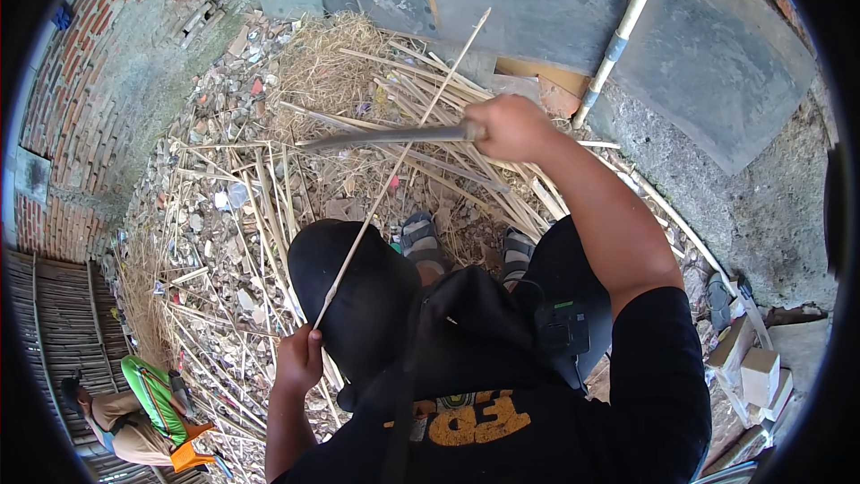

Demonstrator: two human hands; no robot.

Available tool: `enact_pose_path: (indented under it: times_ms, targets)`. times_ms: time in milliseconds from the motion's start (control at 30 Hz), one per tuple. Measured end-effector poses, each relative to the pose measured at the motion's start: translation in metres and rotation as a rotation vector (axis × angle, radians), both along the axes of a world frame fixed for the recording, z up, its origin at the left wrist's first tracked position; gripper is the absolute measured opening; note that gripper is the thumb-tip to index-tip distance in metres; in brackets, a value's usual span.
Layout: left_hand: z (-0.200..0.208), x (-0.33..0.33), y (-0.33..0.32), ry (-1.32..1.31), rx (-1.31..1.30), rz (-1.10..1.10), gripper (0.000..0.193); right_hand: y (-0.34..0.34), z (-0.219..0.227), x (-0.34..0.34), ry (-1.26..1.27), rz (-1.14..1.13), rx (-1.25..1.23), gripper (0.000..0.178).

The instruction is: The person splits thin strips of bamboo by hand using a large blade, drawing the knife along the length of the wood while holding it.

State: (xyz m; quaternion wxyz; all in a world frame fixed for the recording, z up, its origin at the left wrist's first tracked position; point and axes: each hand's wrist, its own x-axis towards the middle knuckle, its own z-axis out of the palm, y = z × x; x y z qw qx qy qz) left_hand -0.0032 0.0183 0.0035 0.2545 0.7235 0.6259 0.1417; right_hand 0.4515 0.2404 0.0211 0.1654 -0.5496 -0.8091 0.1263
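Observation:
My right hand (512,128) is closed round the handle of a machete (385,137), its dark blade pointing left and its fingers slightly blurred. In my left hand (298,363), lower down beside my left knee, I grip the near end of a long thin bamboo strip (448,80). The strip slants up and away to the right, and the blade crosses it about midway. From this view I cannot tell whether the blade touches the strip. Beyond lies a pile of split bamboo strips (528,202), and more loose bamboo strips (266,193) lie at the left.
Rubble ground (202,233) with dry straw (331,63) surrounds my sandalled feet. Grey panels (555,4) and a leaning pole (614,47) stand at the back. A brick wall (85,99) is on the left. Another person (130,426) sits at lower left; wooden blocks (760,376) lie at right.

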Motion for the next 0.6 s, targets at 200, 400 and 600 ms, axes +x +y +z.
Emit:
enact_pose_path:
  times_ms: [200, 400, 600]
  targets:
    - [-0.002, -0.001, 0.005, 0.022, -0.009, -0.008, 0.037, 0.018, -0.023, 0.027, 0.125, -0.118, -0.057, 0.031]
    - [0.003, 0.002, 0.003, -0.043, -0.007, 0.005, 0.038, 0.016, -0.023, 0.032, 0.145, -0.211, 0.074, 0.033]
    - [0.004, 0.008, -0.004, 0.230, 0.101, 0.028, 0.031, -0.001, -0.001, -0.001, -0.053, -0.001, 0.000, 0.025]
